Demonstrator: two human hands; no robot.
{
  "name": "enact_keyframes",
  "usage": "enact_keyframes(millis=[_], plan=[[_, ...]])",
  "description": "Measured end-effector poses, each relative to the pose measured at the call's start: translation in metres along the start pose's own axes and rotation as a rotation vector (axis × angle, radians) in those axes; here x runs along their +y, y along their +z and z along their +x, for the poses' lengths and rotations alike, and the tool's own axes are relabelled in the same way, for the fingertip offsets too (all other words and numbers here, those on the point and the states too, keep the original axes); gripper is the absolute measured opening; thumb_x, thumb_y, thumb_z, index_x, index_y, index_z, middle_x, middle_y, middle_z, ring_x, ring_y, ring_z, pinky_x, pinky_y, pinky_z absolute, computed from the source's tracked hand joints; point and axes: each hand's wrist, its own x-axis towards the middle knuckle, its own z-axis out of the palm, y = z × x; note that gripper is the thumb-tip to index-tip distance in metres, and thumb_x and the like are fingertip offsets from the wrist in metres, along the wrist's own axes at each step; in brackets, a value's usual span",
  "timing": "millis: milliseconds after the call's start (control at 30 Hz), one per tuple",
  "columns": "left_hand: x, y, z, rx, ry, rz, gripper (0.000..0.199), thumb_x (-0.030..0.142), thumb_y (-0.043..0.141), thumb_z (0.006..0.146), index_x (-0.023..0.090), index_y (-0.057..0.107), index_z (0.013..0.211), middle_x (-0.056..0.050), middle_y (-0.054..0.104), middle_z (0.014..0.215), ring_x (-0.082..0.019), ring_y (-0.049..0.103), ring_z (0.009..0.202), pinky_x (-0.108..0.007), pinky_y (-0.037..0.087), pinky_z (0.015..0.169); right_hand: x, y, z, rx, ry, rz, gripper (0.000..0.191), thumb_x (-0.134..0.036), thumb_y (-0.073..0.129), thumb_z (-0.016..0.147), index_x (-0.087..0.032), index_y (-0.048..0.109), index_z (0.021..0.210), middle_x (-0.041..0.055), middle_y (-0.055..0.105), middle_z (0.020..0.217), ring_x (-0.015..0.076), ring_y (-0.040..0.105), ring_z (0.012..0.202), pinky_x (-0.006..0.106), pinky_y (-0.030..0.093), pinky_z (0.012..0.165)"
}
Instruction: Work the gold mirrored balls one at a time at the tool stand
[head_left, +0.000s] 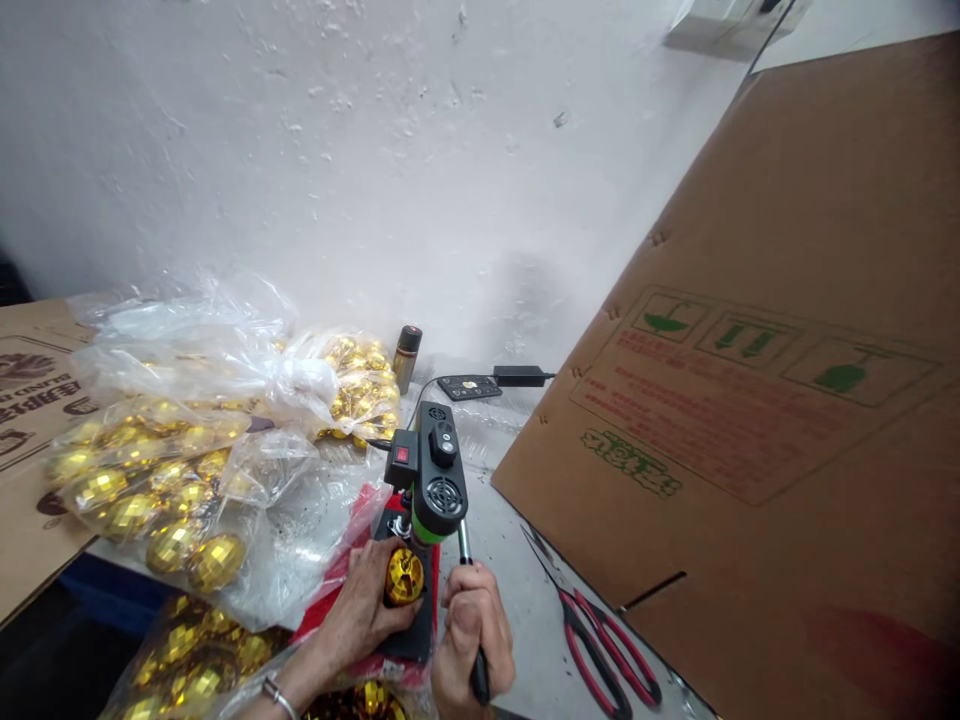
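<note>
My left hand (365, 598) is closed around a shiny gold faceted ball (405, 577), which it holds on the black base (418, 640) of a small bench machine. Above the ball stands the machine's black head (441, 465), with round vents, a green ring and a red switch. In my right hand (472, 635) is a black-handled lever (481, 672), its metal rod running up beside the machine head. My fingers wrap round the grip. Red sheeting (322, 605) lies under the base. The contact between machine and ball is partly hidden.
Clear plastic bags of gold balls (172, 500) cover the left side. Red-and-black scissors (600, 640) lie at right before a big cardboard box (750, 380). A spray can (407, 358), a black flat panel (469, 386) and a power adapter (519, 376) sit near the wall.
</note>
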Motion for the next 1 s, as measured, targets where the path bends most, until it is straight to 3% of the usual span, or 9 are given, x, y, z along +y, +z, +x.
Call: enact_keyframes(millis=[333,533,667,833,933,1000], plan=[[0.003,-0.001,0.001,-0.002,0.013,-0.003,0.054,0.034,0.077,0.085,0.019,0.065,0.135,-0.013,0.071,0.122,-0.036,0.061,0.112,-0.053,0.047,0.104,0.007,0.002,-0.012,0.014,-0.019,-0.031,0.035,-0.020,0.042,0.111,-0.023,0.052,0.078,-0.0037,0.054,0.072,0.0128,0.053,0.064,0.031,0.048,0.074],[0.002,0.002,0.002,0.007,0.018,0.010,0.057,0.030,0.078,0.080,0.019,0.066,0.134,-0.013,0.072,0.120,-0.036,0.062,0.109,-0.051,0.049,0.099,0.021,0.003,-0.030,0.024,-0.100,-0.103,0.036,-0.017,0.037,0.111,-0.024,0.050,0.079,-0.0046,0.058,0.074,0.0125,0.057,0.064,0.035,0.052,0.092],[-0.001,0.003,0.002,0.025,0.030,0.001,0.056,0.034,0.080,0.079,0.021,0.067,0.132,-0.012,0.073,0.120,-0.036,0.064,0.109,-0.050,0.050,0.098,0.028,-0.001,-0.030,-0.068,-0.166,-0.126,0.034,-0.024,0.042,0.112,-0.024,0.056,0.081,-0.0036,0.066,0.077,0.0136,0.064,0.068,0.033,0.055,0.083],[0.005,0.000,0.001,-0.004,-0.002,-0.013,0.058,0.032,0.080,0.080,0.020,0.065,0.135,-0.013,0.071,0.124,-0.037,0.062,0.115,-0.052,0.049,0.103,0.013,-0.011,-0.006,-0.127,-0.138,-0.070,0.033,-0.022,0.041,0.112,-0.023,0.053,0.081,-0.0028,0.060,0.076,0.0112,0.059,0.064,0.024,0.050,0.063],[0.006,0.002,0.002,0.011,-0.004,-0.023,0.060,0.028,0.079,0.080,0.019,0.063,0.137,-0.014,0.071,0.129,-0.037,0.062,0.120,-0.055,0.047,0.110,-0.007,-0.017,0.030,-0.161,0.032,-0.040,0.030,-0.016,0.044,0.109,-0.022,0.055,0.082,-0.0025,0.055,0.073,0.0102,0.052,0.058,0.022,0.042,0.053],[0.002,0.004,0.001,0.027,-0.020,-0.043,0.065,0.026,0.082,0.077,0.019,0.062,0.139,-0.015,0.071,0.132,-0.038,0.062,0.123,-0.057,0.048,0.112,-0.018,-0.019,0.056,-0.214,0.125,-0.033,0.034,-0.026,0.050,0.110,-0.022,0.057,0.077,-0.0029,0.053,0.066,0.0104,0.049,0.053,0.023,0.039,0.050]])
